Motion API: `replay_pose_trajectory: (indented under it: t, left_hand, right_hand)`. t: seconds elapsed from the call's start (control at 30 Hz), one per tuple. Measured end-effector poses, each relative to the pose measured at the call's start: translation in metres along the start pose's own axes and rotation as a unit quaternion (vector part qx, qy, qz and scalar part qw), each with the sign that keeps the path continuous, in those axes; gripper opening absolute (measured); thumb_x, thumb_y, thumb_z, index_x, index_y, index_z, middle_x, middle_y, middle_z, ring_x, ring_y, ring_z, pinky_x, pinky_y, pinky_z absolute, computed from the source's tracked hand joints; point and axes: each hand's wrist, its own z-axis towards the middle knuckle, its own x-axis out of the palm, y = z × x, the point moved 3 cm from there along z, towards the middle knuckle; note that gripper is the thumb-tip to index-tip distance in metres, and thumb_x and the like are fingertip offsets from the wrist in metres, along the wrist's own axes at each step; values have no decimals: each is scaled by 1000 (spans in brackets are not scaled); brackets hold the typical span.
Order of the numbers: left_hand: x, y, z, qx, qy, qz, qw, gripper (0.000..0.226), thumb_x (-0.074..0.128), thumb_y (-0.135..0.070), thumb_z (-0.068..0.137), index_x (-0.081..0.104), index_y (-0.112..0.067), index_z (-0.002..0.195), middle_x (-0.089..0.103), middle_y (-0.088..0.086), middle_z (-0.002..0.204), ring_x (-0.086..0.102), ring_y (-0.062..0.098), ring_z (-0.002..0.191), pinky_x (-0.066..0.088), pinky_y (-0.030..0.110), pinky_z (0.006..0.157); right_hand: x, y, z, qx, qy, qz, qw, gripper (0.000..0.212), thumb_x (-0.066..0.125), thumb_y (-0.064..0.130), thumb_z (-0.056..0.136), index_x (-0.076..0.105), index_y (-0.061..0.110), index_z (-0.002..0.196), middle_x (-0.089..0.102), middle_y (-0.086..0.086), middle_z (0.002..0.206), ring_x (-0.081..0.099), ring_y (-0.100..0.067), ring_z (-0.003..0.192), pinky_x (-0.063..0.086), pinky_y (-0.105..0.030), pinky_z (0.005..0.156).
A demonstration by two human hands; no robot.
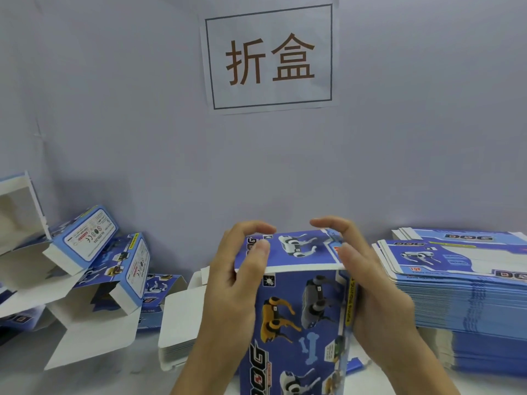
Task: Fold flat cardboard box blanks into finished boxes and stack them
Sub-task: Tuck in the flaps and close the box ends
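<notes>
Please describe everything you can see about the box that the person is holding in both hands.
The box is printed cardboard, mostly blue, showing robot dogs, a bone and "DOG" lettering. It stands upright in the middle, already opened into a box shape. Its top flap, showing a white robot dog, is bent over the upper end. The left hand grips its left side, thumb on the flap; the right hand holds its right side, fingers curled over the top. Its lower end runs out of view.

I am reaching both forearms forward and up, my left hand (238, 276) and right hand (368, 283) facing each other palm to palm, fingers curling inward at the top, thumbs pressing in, gripping the box (296, 309) between them.
</notes>
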Motion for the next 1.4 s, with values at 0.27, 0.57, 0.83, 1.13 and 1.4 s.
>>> replay_pose_trajectory:
  t: [0.27,0.57,0.83,1.13,1.4]
  left_hand:
    - [3,-5,1,-25,-31,-22,999,71,73,-78,59,64,-30,111,68,6,118,72,31,102,62,44,68]
    - [6,-11,0,5,-46,-42,998,18,66,-50,86,66,-39,100,68,-8,114,73,20,99,59,26,58]
    - [8,-15,0,53,-56,-12,997,26,56,-47,82,66,-39,105,69,-6,112,73,22,95,60,25,62]
    - [3,-11,-2,49,-51,-73,995,15,55,-29,87,71,-27,87,72,-6,106,74,24,94,59,26,59]
    - [-9,-16,-2,48,25,-85,995,37,77,-59,74,76,-26,90,62,-2,136,57,26,128,61,38,78]
  right_hand:
    - [2,0,-4,14,-57,-8,998,66,75,75,64,66,34,114,54,-41,91,65,-48,85,50,-70,80]
    - [8,4,-7,10,-49,2,999,67,75,77,63,64,36,115,63,-30,90,70,-44,89,57,-64,76]
    - [7,4,-5,1,-70,-5,998,64,77,70,65,63,37,118,69,-25,107,71,-42,97,58,-56,83]
    - [6,8,-6,32,-60,77,995,27,77,28,68,70,18,92,70,-21,95,72,-41,84,61,-45,67]
    - [3,13,-10,45,-51,117,991,10,65,17,68,74,15,73,66,1,129,67,-28,116,56,-53,84]
